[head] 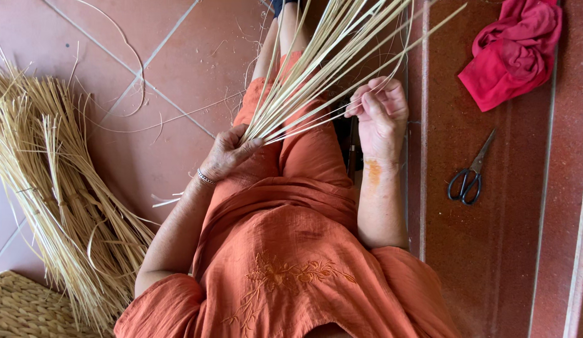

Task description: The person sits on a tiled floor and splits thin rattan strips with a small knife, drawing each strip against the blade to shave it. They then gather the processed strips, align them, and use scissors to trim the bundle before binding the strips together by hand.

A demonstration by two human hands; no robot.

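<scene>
lying at far left on the tiled floor is a heap of straw, beside a woven mat. left hand pinches the base of a fan of pale reeds over the lap; right hand closes fingers on single strands. scissors and red cloth lie right.

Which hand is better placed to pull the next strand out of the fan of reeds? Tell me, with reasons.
Probably the right hand. Its fingertips already pinch at single strands where the reeds spread apart. The left hand has its grip closed around the gathered base of the fan, so letting go would likely loosen the bunch.
</scene>
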